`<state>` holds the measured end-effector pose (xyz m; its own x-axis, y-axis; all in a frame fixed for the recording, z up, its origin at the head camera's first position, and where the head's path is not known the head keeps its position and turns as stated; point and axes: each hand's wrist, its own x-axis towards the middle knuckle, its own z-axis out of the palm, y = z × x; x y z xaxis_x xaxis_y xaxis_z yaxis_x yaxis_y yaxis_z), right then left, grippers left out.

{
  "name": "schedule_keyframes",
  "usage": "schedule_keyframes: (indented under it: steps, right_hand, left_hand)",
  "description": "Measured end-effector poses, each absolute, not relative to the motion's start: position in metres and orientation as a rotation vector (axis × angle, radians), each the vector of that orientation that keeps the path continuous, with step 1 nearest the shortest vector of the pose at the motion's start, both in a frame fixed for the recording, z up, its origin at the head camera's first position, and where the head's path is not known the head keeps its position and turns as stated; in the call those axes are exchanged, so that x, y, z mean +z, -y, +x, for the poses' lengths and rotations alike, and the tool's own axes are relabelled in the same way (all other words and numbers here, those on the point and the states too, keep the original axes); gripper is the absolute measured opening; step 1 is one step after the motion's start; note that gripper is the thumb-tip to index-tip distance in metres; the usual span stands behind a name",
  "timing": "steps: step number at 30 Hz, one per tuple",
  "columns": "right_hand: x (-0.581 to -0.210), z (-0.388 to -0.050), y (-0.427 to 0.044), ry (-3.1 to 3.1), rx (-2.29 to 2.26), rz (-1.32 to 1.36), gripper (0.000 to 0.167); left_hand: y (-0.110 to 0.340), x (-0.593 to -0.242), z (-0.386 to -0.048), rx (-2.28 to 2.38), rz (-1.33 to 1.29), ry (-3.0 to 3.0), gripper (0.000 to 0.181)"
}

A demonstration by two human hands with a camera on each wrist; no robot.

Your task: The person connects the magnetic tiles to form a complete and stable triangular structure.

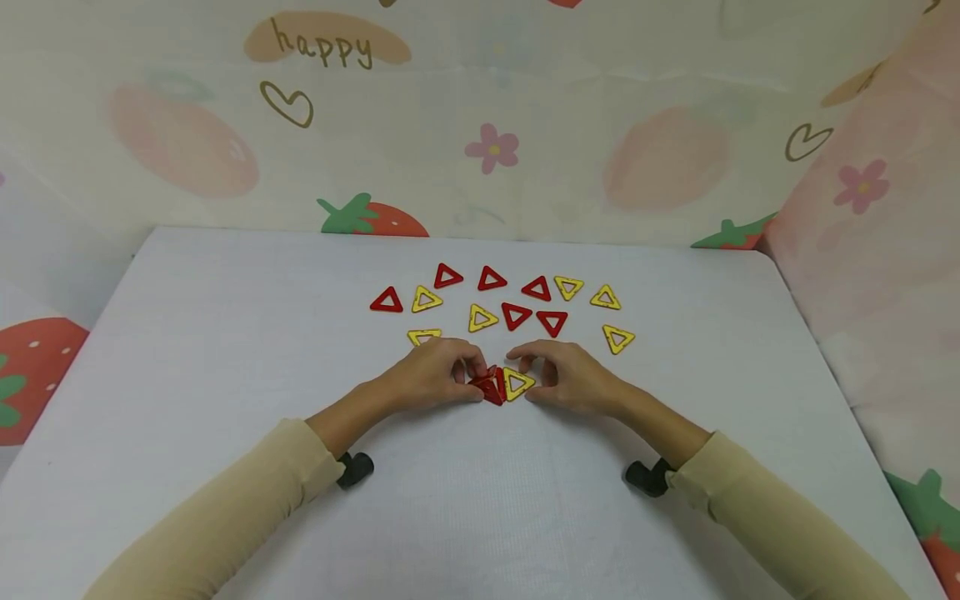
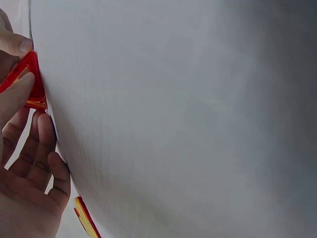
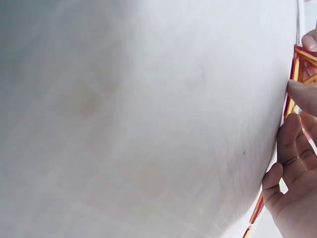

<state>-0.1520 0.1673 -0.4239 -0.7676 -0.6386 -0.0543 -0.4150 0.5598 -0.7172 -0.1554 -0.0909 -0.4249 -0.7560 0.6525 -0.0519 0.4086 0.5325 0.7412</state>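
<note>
In the head view, the left hand (image 1: 435, 373) pinches a red triangular piece (image 1: 491, 388) tilted up from the table. A yellow triangle (image 1: 517, 383) stands against its right side. The right hand (image 1: 576, 379) holds this yellow one, thumb near its right corner and fingers curled behind. The left wrist view has the left thumb pressed on the red triangle (image 2: 34, 94), with the left hand's (image 2: 32, 183) other fingers bent beside it. In the right wrist view, the right hand's (image 3: 299, 173) thumb lies on an upright triangular frame (image 3: 295, 64); its far part is cut off.
Beyond the hands, several loose red triangles (image 1: 387, 307) and yellow triangles (image 1: 617, 347) lie scattered on the white table (image 1: 225, 333). One yellow triangle (image 1: 424, 333) is partly hidden by the left hand. A patterned cloth (image 1: 555, 100) hangs behind the table.
</note>
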Motion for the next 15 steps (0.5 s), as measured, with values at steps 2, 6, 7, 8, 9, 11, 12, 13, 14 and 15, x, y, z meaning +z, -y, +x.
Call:
schedule_keyframes:
  steps: [2,6,7,8,9,11,12,13,14,15]
  right_hand:
    - [-0.4241,-0.1518,-0.1668,-2.495,-1.02,-0.869,0.052]
    - [-0.4224,-0.1507,-0.1653,-2.512,-1.001,-0.852,0.05]
    - [-0.422,-0.1504,-0.1652,-2.522,-0.991,-0.844,0.049]
    - [-0.4214,-0.1499,-0.1648,-2.536,-0.977,-0.834,0.048]
    - [-0.4207,-0.1494,-0.1645,-2.552,-0.964,-0.824,0.046]
    - [-0.4201,-0.1489,-0.1644,-2.584,-0.937,-0.806,0.041]
    - [-0.4198,-0.1485,-0.1642,-2.598,-0.928,-0.8,0.038]
    - [-0.4199,-0.1483,-0.1642,-2.608,-0.923,-0.797,0.035]
    - [-0.4199,-0.148,-0.1638,-2.616,-0.92,-0.796,0.033]
    - [-0.4203,-0.1479,-0.1636,-2.621,-0.919,-0.795,0.031]
  left_hand:
    - [0.091,-0.4254,-0.1555,1.058,0.877,-2.453,0.019]
    - [0.0911,-0.4269,-0.1557,1.06,0.882,-2.453,0.019]
    - [0.091,-0.4275,-0.1558,1.06,0.884,-2.455,0.019]
    - [0.0909,-0.4279,-0.156,1.061,0.887,-2.454,0.019]
    - [0.0908,-0.4283,-0.1561,1.063,0.89,-2.453,0.019]
    - [0.0907,-0.4288,-0.1563,1.065,0.892,-2.453,0.018]
    - [0.0907,-0.4292,-0.1563,1.063,0.89,-2.453,0.019]
    - [0.0908,-0.4289,-0.1562,1.063,0.888,-2.453,0.019]
    - [0.091,-0.4287,-0.156,1.063,0.885,-2.453,0.019]
    - [0.0913,-0.4285,-0.1558,1.061,0.881,-2.454,0.019]
